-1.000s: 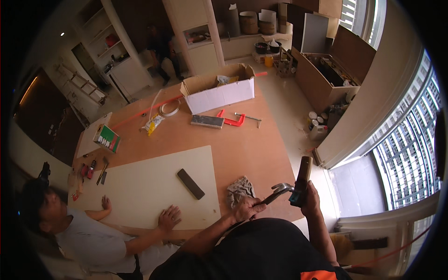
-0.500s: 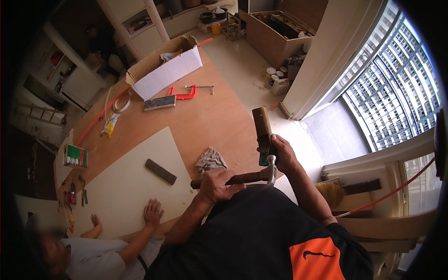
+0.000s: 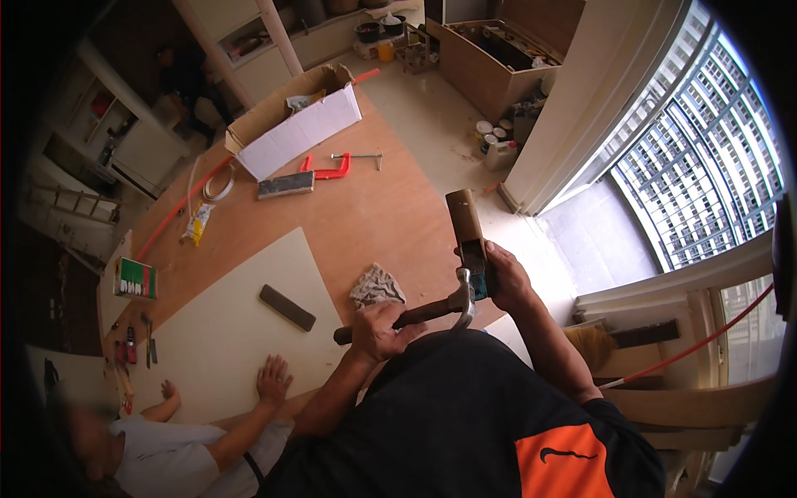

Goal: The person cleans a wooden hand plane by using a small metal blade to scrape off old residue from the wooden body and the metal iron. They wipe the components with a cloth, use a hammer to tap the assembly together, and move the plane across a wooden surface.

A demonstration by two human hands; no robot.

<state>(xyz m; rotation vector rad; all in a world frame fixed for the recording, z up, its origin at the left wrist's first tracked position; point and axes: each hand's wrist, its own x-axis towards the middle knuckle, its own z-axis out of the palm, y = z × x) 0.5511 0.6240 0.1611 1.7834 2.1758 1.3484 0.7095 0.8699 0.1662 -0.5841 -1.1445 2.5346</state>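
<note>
My left hand (image 3: 382,330) is wrapped round the wooden handle of a claw hammer (image 3: 431,311). The metal head is up against the near end of a wooden hand plane (image 3: 463,217), or very close to it; I cannot tell whether they touch. That plane stands tilted up in my right hand (image 3: 508,280), its dark opening and a greenish part showing beside my fingers. A crumpled rag (image 3: 377,285) lies on the table just beyond my left hand.
On the brown wooden table (image 3: 365,199) lie a pale board (image 3: 241,332), a dark block (image 3: 287,307), a red clamp (image 3: 334,170) and a long carton (image 3: 299,137). A co-worker's hand (image 3: 273,380) rests on the board at lower left. A barred window (image 3: 706,158) is at right.
The hammer has shifted slightly left, its head now higher against the plane's near end. The plane has turned a little, showing more of its opening. The co-worker's hands stay put.
</note>
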